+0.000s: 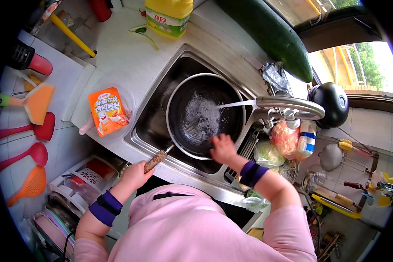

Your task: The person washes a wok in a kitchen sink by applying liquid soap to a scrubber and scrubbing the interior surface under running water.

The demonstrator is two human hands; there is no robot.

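A dark wok (191, 85) with a pale rim sits in the stainless steel sink (180, 68). My left hand (134, 176) grips its brown handle (156, 161), which juts over the sink's front edge. From the curved metal faucet (290, 104) a stream of water (237, 104) runs into the wok, where foamy water (199, 116) covers the textured bottom. My right hand (223, 150) reaches over the near right rim, fingertips against or close to the inner wall. Its fingers are blurred, and whether they hold a small thing is hidden.
An orange seasoning packet (108, 111) lies on a clear-lidded bowl left of the sink. Behind stand a yellow detergent jug (168, 19) and a large green winter melon (268, 36). Bagged food (285, 139) crowds the right side. Utensils (39, 103) hang on the left wall.
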